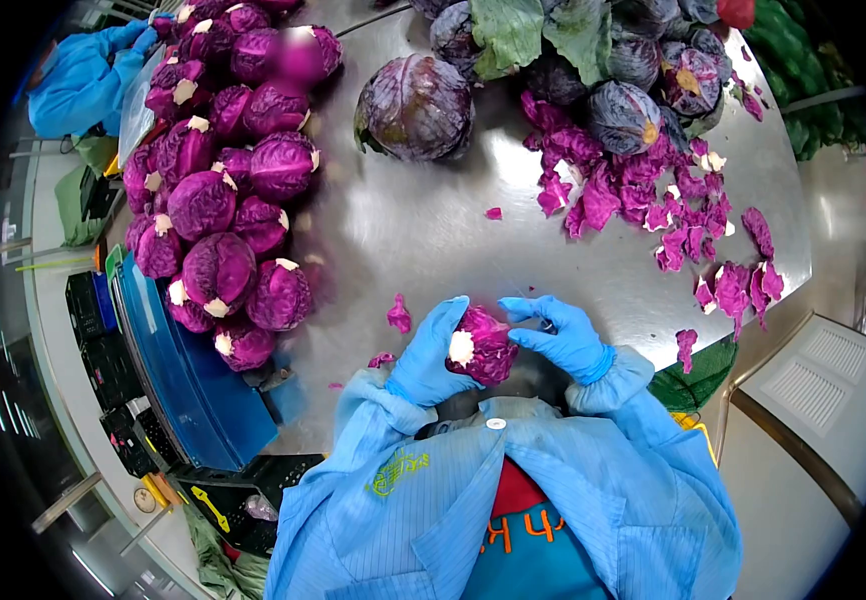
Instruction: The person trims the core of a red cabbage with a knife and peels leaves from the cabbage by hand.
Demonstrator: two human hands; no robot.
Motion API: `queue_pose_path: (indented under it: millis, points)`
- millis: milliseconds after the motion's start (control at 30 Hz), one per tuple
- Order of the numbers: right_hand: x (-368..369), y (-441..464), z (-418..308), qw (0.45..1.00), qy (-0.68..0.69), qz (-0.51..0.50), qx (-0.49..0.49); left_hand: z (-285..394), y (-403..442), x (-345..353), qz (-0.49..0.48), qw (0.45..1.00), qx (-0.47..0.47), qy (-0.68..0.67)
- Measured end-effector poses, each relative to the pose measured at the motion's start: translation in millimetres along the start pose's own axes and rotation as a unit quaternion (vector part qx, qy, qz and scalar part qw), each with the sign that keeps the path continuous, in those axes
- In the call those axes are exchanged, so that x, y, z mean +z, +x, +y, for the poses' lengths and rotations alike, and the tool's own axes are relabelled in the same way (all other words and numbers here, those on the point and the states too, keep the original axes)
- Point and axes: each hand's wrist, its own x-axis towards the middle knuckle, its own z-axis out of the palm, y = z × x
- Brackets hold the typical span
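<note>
A trimmed red cabbage (pixel 483 347) with a pale cut stem facing left is held close to my body at the table's near edge. My left hand (pixel 431 358), in a blue glove, wraps round its left side. On its right side is my right hand (pixel 561 338), also gloved in blue, with its fingers curled at the cabbage; something small and dark shows between the fingers, too small to make out. Small purple leaf scraps (pixel 399 314) lie on the metal table (pixel 403 230) left of my hands.
Peeled red cabbages (pixel 203 205) are piled at the left. Untrimmed cabbages (pixel 416 107) sit at the back, with torn purple leaves (pixel 643 185) to the right. A blue bin (pixel 188 380) and black crates (pixel 108 370) stand left of the table. A blue-sleeved arm (pixel 88 80) shows at the upper left.
</note>
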Motion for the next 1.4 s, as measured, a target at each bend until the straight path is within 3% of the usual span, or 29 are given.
queue_pose_path:
  millis: [133,167,233,267,400,500,533,633,700,767,1000,1100,1200,1300,1333,1400]
  points:
    - [5,8,42,0.992,-0.042,0.111,-0.038,-4,-4,-3,0.005,0.999,-0.018,-0.033]
    - [-3,7,51,0.983,-0.121,0.13,-0.045,-3,-7,-3,0.014,0.998,-0.031,-0.055]
    - [-23,12,50,0.945,-0.277,0.166,-0.055,-1,-10,-1,0.033,0.993,-0.055,-0.098]
    - [-33,10,45,0.935,-0.322,0.145,-0.016,0,-11,-1,0.044,0.99,-0.069,-0.119]
    - [-44,11,29,0.838,-0.488,0.231,-0.073,0,-17,9,0.065,0.974,-0.109,-0.185]
    - [-36,10,15,0.936,-0.248,0.163,-0.188,21,-16,9,0.046,0.953,-0.165,-0.25]
    - [-29,7,9,0.986,-0.063,0.079,-0.135,23,-18,12,0.028,0.953,-0.162,-0.253]
    - [-13,10,7,0.975,0.126,-0.148,-0.109,41,-18,15,0.021,0.942,-0.156,-0.297]
    - [-2,5,7,0.948,0.244,-0.205,-0.017,45,-20,20,0.034,0.968,-0.123,-0.215]
    - [1,1,7,0.942,0.264,-0.207,-0.01,55,-22,20,0.046,0.986,-0.11,-0.114]
    - [2,-5,32,0.948,0.201,-0.228,-0.095,34,-35,39,0.038,0.999,-0.017,-0.019]
    - [7,-10,45,0.944,0.221,-0.233,-0.071,33,-39,32,-0.008,0.999,0.002,-0.036]
    - [18,-23,54,0.94,0.251,-0.231,-0.027,37,-50,11,-0.08,0.959,-0.054,-0.267]
    - [27,-24,56,0.937,0.276,-0.214,0.032,31,-60,5,-0.073,0.982,-0.013,-0.175]
    - [27,-23,51,0.947,0.247,-0.203,0.029,33,-59,4,-0.074,0.994,-0.021,-0.078]
    - [28,-22,51,0.941,0.266,-0.203,0.047,36,-54,4,-0.061,0.997,-0.007,-0.048]
